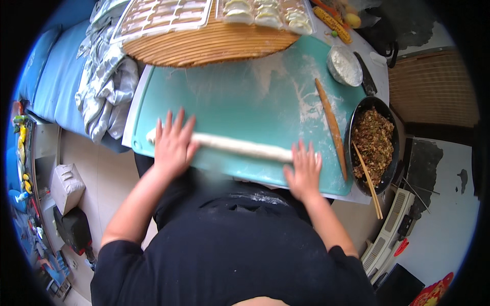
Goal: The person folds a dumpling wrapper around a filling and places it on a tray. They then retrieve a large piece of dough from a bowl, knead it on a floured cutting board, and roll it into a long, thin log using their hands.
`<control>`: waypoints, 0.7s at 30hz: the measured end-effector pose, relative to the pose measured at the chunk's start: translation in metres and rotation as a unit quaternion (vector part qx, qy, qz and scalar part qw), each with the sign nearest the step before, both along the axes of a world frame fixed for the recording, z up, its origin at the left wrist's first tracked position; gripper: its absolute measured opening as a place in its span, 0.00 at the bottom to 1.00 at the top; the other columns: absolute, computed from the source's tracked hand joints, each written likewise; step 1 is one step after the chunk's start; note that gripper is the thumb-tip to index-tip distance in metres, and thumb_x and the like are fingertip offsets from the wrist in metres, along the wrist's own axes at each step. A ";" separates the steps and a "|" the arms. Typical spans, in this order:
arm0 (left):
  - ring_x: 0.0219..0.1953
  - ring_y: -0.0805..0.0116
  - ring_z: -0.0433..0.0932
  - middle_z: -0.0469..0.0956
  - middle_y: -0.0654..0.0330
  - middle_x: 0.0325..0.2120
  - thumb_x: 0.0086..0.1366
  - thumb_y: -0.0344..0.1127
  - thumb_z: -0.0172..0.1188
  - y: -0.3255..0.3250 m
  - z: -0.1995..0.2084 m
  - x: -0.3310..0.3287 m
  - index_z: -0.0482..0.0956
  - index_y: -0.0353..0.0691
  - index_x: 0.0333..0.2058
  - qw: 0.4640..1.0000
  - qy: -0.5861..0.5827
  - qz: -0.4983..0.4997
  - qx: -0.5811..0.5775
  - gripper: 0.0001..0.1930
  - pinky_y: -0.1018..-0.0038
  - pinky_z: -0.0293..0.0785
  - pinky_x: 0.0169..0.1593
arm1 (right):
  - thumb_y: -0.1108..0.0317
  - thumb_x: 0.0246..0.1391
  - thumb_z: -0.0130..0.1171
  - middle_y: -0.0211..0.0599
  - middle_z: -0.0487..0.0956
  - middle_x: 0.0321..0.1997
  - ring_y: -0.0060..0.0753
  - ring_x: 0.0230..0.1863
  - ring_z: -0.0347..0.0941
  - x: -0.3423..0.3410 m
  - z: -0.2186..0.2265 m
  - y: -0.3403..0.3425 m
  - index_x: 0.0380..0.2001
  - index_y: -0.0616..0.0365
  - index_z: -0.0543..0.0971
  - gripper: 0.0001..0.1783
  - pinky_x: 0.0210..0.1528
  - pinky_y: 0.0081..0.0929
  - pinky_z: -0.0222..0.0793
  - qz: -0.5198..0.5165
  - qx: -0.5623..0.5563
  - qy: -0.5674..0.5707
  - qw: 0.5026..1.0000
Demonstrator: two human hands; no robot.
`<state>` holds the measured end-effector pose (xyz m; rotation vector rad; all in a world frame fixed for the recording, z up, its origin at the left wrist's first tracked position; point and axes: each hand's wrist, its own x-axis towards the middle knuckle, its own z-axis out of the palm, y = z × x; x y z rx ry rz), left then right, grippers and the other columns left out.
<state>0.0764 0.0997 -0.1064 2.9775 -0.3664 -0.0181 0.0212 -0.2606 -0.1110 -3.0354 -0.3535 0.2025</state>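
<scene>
A long white rope of dough [240,146] lies across the near part of a green board [224,97] dusted with flour. My left hand [174,143] rests flat on the rope near its left end, fingers stretched out and slightly apart. Over the right end my right hand [304,171] lies with its fingers spread, the tips reaching past the dough. Only short stubs of dough show beyond each hand. To the right of my right hand, a wooden rolling pin [332,127] lies lengthwise on the board.
A black pan of minced filling [375,145] with chopsticks [368,181] stands right of the board. Beyond it are a bowl of flour [344,66] and a dark-bladed knife [365,74]. At the back, a round wooden board [214,43] bears trays, one holding dumplings [268,14].
</scene>
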 end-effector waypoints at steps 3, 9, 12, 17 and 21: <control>0.61 0.46 0.58 0.61 0.50 0.59 0.63 0.50 0.45 0.003 -0.007 0.072 0.66 0.46 0.56 0.994 -0.085 0.072 0.022 0.25 0.49 0.50 0.62 | 0.52 0.57 0.43 0.41 0.52 0.69 0.51 0.69 0.43 0.069 0.004 0.000 0.63 0.49 0.58 0.31 0.67 0.52 0.36 -0.042 0.007 -0.084 0.996; 0.64 0.48 0.52 0.57 0.56 0.61 0.61 0.50 0.48 0.021 0.004 0.011 0.65 0.51 0.57 0.998 -0.013 -0.050 0.036 0.26 0.50 0.46 0.64 | 0.49 0.52 0.51 0.39 0.48 0.70 0.54 0.70 0.40 -0.005 0.009 -0.013 0.64 0.48 0.55 0.38 0.67 0.53 0.38 0.021 -0.025 0.003 0.999; 0.66 0.48 0.48 0.52 0.56 0.64 0.60 0.52 0.49 0.034 0.002 -0.031 0.61 0.52 0.60 0.999 0.003 -0.022 0.045 0.30 0.52 0.41 0.65 | 0.49 0.52 0.51 0.40 0.49 0.70 0.53 0.70 0.39 -0.028 0.014 -0.013 0.64 0.48 0.53 0.39 0.67 0.53 0.37 0.024 0.047 0.009 0.999; 0.64 0.48 0.53 0.56 0.53 0.62 0.66 0.49 0.40 0.034 -0.016 0.080 0.62 0.48 0.60 0.994 -0.054 0.068 0.065 0.26 0.52 0.46 0.64 | 0.51 0.57 0.46 0.41 0.52 0.68 0.47 0.69 0.44 0.064 0.001 -0.014 0.64 0.50 0.55 0.34 0.68 0.46 0.39 -0.033 0.003 -0.086 0.996; 0.64 0.50 0.53 0.56 0.54 0.62 0.66 0.48 0.39 0.048 -0.023 0.082 0.63 0.48 0.59 0.993 -0.087 0.020 0.077 0.24 0.51 0.50 0.63 | 0.52 0.55 0.49 0.38 0.52 0.69 0.46 0.69 0.44 0.060 0.001 -0.014 0.63 0.48 0.56 0.34 0.68 0.44 0.40 0.010 0.018 -0.078 0.997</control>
